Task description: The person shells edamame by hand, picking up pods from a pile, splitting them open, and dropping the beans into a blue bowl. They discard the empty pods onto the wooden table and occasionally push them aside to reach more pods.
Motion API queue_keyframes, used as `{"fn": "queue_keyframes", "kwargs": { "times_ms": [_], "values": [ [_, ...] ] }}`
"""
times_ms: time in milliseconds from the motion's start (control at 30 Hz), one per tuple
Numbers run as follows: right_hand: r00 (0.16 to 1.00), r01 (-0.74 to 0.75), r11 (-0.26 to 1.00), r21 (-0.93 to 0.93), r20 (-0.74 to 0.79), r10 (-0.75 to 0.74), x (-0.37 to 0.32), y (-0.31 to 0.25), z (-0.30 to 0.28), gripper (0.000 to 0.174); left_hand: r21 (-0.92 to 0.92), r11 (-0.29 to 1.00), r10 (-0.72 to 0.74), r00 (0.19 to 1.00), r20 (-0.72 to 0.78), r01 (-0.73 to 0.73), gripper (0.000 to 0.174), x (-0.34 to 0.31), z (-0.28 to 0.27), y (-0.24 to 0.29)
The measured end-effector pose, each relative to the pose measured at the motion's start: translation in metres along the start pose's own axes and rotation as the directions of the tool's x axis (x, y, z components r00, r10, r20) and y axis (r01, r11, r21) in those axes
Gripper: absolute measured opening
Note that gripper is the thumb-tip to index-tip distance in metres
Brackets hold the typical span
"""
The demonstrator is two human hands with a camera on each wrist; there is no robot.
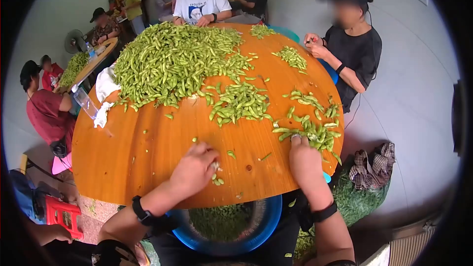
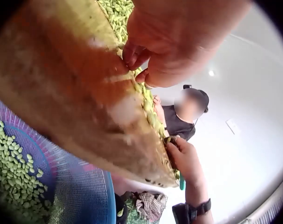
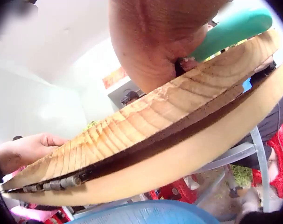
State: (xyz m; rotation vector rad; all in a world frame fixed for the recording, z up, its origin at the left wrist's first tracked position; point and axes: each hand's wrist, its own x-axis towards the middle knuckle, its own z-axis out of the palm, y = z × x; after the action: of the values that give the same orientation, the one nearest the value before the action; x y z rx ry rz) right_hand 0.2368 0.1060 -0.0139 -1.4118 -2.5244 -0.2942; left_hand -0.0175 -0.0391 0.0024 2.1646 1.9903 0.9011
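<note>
Just above the wooden table's near part is my left hand (image 1: 193, 170), its fingers loosely bent. Whitish bits show at its fingertips, and a few shelled green soybeans (image 1: 217, 181) lie beside them. My right hand (image 1: 305, 162) reaches into a small pile of green soybean pods (image 1: 320, 135) at the table's right side. Its fingers are bent among the pods, and I cannot tell whether they grip one. A teal handle (image 3: 239, 30) shows beside that hand at the table edge. Below the table's near edge, a blue basin (image 1: 276, 221) contains shelled beans (image 2: 13, 163).
A large heap of pods (image 1: 167, 64) covers the far left of the round table (image 1: 162, 167), with smaller pods (image 1: 241, 103) in the middle. A plastic bottle (image 1: 84, 102) leans at the left edge. People sit across and to the right. A red stool (image 1: 64, 214) stands lower left.
</note>
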Motion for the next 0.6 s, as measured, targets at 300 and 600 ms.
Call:
{"fn": "queue_keyframes", "kwargs": {
  "times_ms": [300, 600],
  "values": [
    [0.992, 0.035, 0.999, -0.013, -0.118, -0.036, -0.007, -0.004, 0.002, 0.019, 0.101, 0.989, 0.128, 0.964, -0.232, -0.107, 0.022, 0.098, 0.01, -0.028],
    [0.996, 0.046, 0.998, -0.049, -0.07, -0.049, -0.008, -0.003, 0.0, 0.029, 0.059, 0.994, -0.088, 0.996, -0.02, 0.089, 0.025, 0.082, 0.019, -0.03]
  ]
}}
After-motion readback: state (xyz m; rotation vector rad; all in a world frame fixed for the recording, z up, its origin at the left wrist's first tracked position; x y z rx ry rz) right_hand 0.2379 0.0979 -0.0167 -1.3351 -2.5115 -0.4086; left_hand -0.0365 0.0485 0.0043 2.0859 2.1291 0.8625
